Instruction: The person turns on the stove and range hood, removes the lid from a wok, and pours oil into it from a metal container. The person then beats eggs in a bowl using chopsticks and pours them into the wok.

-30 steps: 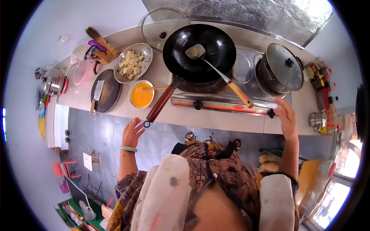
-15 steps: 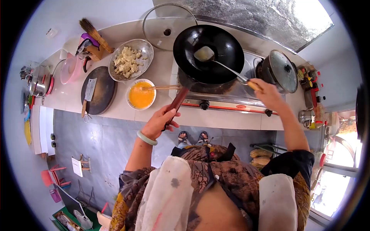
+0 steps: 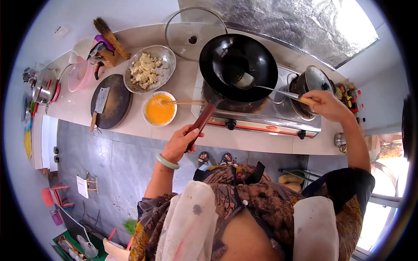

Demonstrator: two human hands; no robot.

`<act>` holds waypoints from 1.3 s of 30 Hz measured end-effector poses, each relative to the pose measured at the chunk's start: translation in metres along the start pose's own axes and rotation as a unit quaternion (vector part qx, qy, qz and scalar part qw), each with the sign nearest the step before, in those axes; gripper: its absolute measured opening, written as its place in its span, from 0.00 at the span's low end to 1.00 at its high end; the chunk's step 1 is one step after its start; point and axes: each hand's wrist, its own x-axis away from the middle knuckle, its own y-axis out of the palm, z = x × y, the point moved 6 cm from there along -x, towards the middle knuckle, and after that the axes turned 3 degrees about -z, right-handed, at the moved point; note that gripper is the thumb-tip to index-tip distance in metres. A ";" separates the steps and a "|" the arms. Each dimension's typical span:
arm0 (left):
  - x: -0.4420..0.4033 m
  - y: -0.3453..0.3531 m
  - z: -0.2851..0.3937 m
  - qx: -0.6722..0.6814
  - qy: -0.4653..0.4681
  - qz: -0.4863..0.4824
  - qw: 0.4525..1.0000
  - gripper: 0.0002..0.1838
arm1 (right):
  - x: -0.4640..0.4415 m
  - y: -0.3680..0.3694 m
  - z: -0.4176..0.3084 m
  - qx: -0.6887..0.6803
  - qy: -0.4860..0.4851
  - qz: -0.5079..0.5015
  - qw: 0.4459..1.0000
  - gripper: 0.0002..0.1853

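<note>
A black wok (image 3: 233,56) sits tilted over the left burner of the gas stove (image 3: 285,115). My left hand (image 3: 182,141) is closed around its reddish-brown handle (image 3: 203,121). In my right hand (image 3: 327,105) is the wooden grip of a metal spatula (image 3: 278,91), whose blade rests low inside the wok at the right. Left of the stove stands a white bowl of beaten egg (image 3: 159,111), with chopsticks (image 3: 187,102) laid across its rim. Behind it is a metal bowl (image 3: 167,56) holding pale, lumpy food pieces (image 3: 145,71).
A cleaver (image 3: 101,102) lies on the round chopping board (image 3: 114,111). A glass lid (image 3: 185,28) leans on the back wall. On the right burner stands a lidded pot (image 3: 318,80), with bottles and jars (image 3: 348,95) beyond. A pink basin (image 3: 80,76) is at the left.
My right hand has moved right and toward me, drawing the spatula blade lower and rightward in the wok. My left hand keeps its hold on the handle.
</note>
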 end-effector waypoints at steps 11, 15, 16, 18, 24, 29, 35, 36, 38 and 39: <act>0.000 0.002 0.003 -0.018 -0.003 0.017 1.000 0.24 | -0.053 0.078 0.043 -0.098 0.001 0.042 0.994 0.20; 0.001 0.006 0.008 -0.024 -0.005 0.016 1.000 0.22 | -0.059 0.087 0.042 -0.119 -0.008 0.055 0.991 0.21; 0.001 0.007 0.008 -0.024 -0.005 0.017 1.000 0.22 | -0.058 0.089 0.039 -0.126 -0.005 0.056 0.990 0.21; 0.001 0.008 0.010 -0.028 -0.005 0.019 0.999 0.22 | -0.055 0.093 0.037 -0.140 0.000 0.060 0.988 0.21; 0.001 0.008 0.009 -0.033 -0.009 0.017 0.999 0.21 | -0.041 0.106 0.043 -0.252 0.032 0.087 0.963 0.20; 0.002 0.008 0.009 -0.027 -0.003 0.012 1.000 0.21 | 0.005 0.111 0.036 -0.371 0.100 0.116 0.916 0.20; 0.001 0.007 0.008 -0.018 0.007 0.003 1.000 0.22 | 0.070 0.137 0.000 -0.581 0.141 0.099 0.796 0.20; 0.002 0.007 0.009 -0.017 0.012 0.002 1.000 0.23 | 0.075 0.138 -0.008 -0.600 0.137 0.081 0.784 0.20; 0.001 0.006 0.008 -0.011 0.013 -0.002 1.000 0.23 | 0.080 0.140 -0.020 -0.638 0.127 0.044 0.758 0.20; 0.001 0.006 0.007 -0.008 0.014 -0.004 1.000 0.24 | 0.081 0.138 -0.025 -0.626 0.127 0.033 0.769 0.20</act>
